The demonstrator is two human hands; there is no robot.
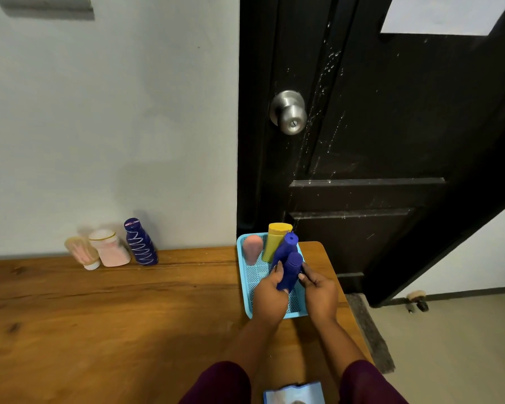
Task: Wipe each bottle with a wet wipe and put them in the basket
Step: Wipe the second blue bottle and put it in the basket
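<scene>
Gripping the lower half of a blue bottle (291,268), the left hand (270,291) has its fingers curled round the bottle's left side, with the thumb hidden behind. The right hand (319,293) comes in from the other side, thumb and fingertips pinching the bottle's right edge, so the bottle stands nearly upright between the two hands, cap upward. It is held over the middle of the light blue basket (241,272), which sits on the right end of the wooden table (129,316). Whether its base touches the basket floor cannot be told, since the hands cover it.

Just behind the held bottle, a second blue bottle (287,246) leans inside the basket, touching a yellow bottle (274,243) at the far rim. A pink bottle (252,249) stands in the basket's far left corner, apart from the others.

Well to the left, against the pale wall (114,126), three bottles wait on the table in a close row: a beige tube (80,252) standing cap down, a pale pink bottle (110,249) and a dark blue bottle (140,243) with a white zigzag.

A wet wipe pack (293,393) lies at the near table edge between the maroon sleeves (222,383). A black door (376,141) with a metal knob (289,112) stands behind the basket.
</scene>
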